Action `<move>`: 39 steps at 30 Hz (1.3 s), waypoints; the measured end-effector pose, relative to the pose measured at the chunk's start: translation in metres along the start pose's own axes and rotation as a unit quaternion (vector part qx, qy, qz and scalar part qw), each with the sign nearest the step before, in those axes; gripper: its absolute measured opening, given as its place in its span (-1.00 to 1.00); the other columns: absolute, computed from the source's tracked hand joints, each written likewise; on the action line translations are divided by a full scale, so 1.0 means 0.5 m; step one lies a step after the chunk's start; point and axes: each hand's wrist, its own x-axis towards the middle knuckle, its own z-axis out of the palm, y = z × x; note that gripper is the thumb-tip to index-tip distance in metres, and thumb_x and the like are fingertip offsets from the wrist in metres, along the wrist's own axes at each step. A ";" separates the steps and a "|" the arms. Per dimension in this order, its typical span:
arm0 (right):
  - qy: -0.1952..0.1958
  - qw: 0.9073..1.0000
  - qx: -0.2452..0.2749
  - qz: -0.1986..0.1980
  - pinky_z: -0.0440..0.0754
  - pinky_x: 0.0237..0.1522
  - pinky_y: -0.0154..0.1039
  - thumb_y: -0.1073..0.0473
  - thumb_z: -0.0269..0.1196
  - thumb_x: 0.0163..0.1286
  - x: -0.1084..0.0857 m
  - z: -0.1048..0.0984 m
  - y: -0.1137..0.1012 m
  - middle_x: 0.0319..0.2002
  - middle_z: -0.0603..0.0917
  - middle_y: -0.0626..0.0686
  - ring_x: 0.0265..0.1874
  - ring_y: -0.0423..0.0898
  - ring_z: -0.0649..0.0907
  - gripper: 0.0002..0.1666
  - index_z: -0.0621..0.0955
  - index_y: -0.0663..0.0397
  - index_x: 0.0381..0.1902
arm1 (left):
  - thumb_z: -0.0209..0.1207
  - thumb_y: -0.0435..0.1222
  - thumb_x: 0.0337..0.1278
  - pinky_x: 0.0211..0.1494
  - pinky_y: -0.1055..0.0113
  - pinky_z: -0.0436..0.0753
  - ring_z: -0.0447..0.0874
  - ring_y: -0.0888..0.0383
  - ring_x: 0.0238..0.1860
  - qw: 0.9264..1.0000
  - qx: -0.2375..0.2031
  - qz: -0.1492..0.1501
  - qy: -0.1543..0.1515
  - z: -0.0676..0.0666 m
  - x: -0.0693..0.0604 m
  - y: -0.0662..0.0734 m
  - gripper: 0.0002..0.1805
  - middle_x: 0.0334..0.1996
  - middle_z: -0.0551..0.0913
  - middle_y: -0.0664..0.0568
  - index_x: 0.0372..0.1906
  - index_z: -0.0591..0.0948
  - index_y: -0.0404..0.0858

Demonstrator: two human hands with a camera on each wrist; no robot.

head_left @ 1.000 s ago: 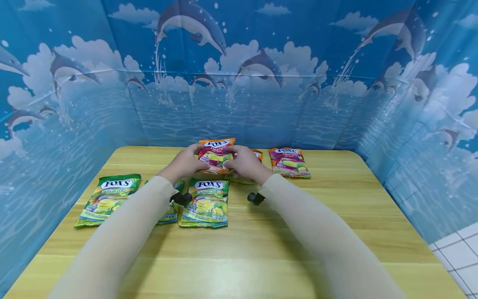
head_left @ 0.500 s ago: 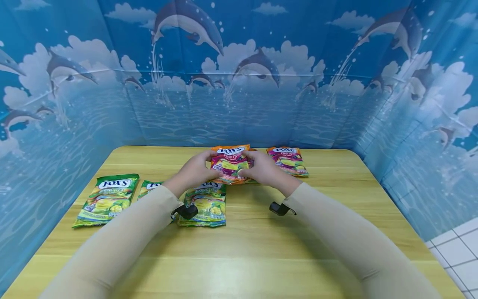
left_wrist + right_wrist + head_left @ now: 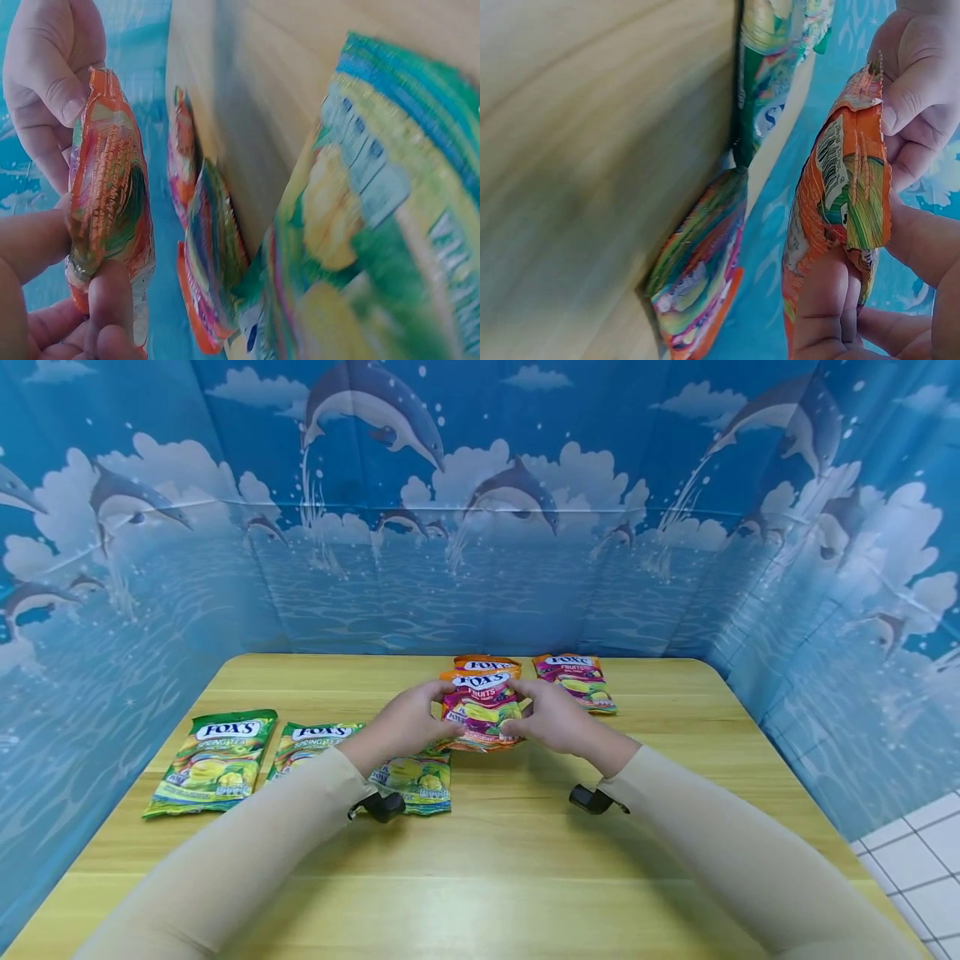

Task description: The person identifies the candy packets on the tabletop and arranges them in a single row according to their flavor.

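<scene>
Bench: three green packets lie in a row at left; two orange-and-purple packets lie at the rear. Left hand and right hand jointly grasp a third Fruits packet, raised off the surface. Judged progress: five down, one not yet.

A yellowish wood-grain table with rounded far corners fills the lower part of the head frame. Directly on it, left of centre, lie three green FOX'S bags in a row: the left bag, with the middle bag and the right bag partly hidden. Along its far edge lie two orange-and-purple FOX'S bags, a mostly hidden centre bag and a far-right bag right of centre.
</scene>
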 end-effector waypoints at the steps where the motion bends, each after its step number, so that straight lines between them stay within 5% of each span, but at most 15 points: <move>1: -0.002 1.000 -0.002 0.001 0.69 -0.22 -0.21 0.03 0.47 0.41 -0.003 0.000 0.003 0.45 0.51 0.10 -0.10 -0.09 0.71 -0.02 0.28 -0.03 0.66 | 0.44 0.02 0.27 0.29 -0.01 0.65 0.59 -0.02 0.31 1.000 0.005 0.001 -0.002 0.004 -0.001 0.001 -0.14 0.38 0.55 0.00 0.60 0.36 -0.04; 10: -0.007 1.000 -0.027 0.003 0.70 -0.22 -0.23 0.06 0.52 0.35 -0.024 0.014 0.036 0.29 0.58 0.12 -0.19 -0.10 0.68 -0.01 0.33 0.03 0.63 | 0.45 0.03 0.26 0.42 -0.06 0.60 0.55 -0.06 0.41 0.999 0.042 0.002 -0.016 0.040 -0.018 0.004 -0.17 0.43 0.56 -0.03 0.57 0.41 -0.03; 24: -0.029 0.999 -0.008 0.020 0.65 -0.27 -0.23 0.09 0.53 0.33 -0.051 0.050 0.080 0.27 0.63 0.15 -0.22 -0.11 0.66 0.00 0.33 0.13 0.62 | 0.47 0.08 0.21 0.28 0.04 0.70 0.67 0.06 0.17 0.995 0.082 0.006 -0.058 0.080 -0.030 -0.007 -0.20 0.28 0.65 0.00 0.49 0.49 -0.06; 39: -0.046 0.998 -0.014 0.033 0.58 -0.32 -0.26 0.09 0.57 0.28 -0.057 0.058 0.105 0.05 0.65 0.06 -0.28 -0.10 0.61 0.02 0.36 0.11 0.60 | 0.51 0.06 0.15 0.20 0.09 0.72 0.71 0.11 0.06 0.990 0.111 0.019 -0.080 0.089 -0.033 -0.005 -0.17 0.17 0.71 0.02 0.46 0.48 -0.13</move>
